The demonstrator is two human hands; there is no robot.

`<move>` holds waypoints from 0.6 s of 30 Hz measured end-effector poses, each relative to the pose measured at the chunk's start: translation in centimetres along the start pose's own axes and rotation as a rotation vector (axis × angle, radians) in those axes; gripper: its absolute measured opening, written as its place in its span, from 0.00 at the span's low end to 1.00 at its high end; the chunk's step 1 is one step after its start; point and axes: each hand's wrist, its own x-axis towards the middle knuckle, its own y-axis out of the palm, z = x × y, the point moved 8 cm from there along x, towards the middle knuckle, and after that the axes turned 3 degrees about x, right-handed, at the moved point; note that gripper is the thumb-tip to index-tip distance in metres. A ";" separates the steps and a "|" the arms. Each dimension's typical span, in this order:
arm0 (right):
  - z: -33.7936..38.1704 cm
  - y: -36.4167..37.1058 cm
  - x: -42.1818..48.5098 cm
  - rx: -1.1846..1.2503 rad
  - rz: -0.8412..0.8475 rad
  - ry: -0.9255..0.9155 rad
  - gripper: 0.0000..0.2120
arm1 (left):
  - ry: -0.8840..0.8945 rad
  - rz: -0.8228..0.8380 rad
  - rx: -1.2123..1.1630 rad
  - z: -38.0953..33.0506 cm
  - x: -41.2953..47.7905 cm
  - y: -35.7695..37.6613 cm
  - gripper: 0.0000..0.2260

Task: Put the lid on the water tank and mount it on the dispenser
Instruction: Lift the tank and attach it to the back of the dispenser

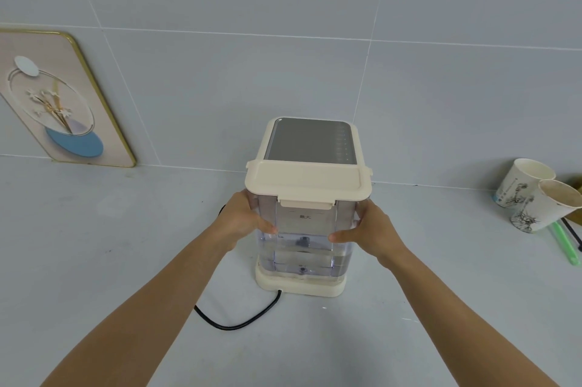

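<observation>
A clear plastic water tank (pixel 304 248) with some water in it stands on the cream base of the dispenser (pixel 310 142), against its near side. A cream lid (pixel 307 181) sits on top of the tank, its front latch hanging down. My left hand (pixel 244 219) grips the tank's left side, thumb on the front face. My right hand (pixel 367 230) grips the right side in the same way. The dispenser's grey top panel shows behind the lid.
A black power cord (pixel 239 320) curls from the dispenser's base across the grey counter (pixel 94 260). A framed flower picture (pixel 63 103) leans on the tiled wall at left. Two paper cups (pixel 535 194) and a green straw (pixel 565 245) lie at right.
</observation>
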 end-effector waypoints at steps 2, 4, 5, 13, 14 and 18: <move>0.0 0.0 0.0 0.008 0.003 0.000 0.36 | 0.012 0.002 -0.009 -0.1 0.0 0.0 0.25; 0.0 0.1 0.0 0.014 0.002 -0.001 0.37 | 0.032 0.012 -0.024 -0.2 0.1 0.1 0.25; 0.0 0.1 0.0 0.016 0.000 -0.004 0.37 | 0.037 0.015 -0.026 -0.2 0.1 0.1 0.26; -0.6 0.3 -0.1 0.006 -0.011 -0.022 0.40 | -0.008 0.006 0.045 1.2 0.7 0.0 0.28; -0.6 0.3 -0.1 0.003 -0.009 -0.021 0.40 | -0.007 0.011 0.044 1.2 0.7 0.0 0.29; -1.0 0.4 0.0 -0.007 0.002 -0.019 0.40 | -0.005 0.042 0.054 1.2 0.6 0.2 0.28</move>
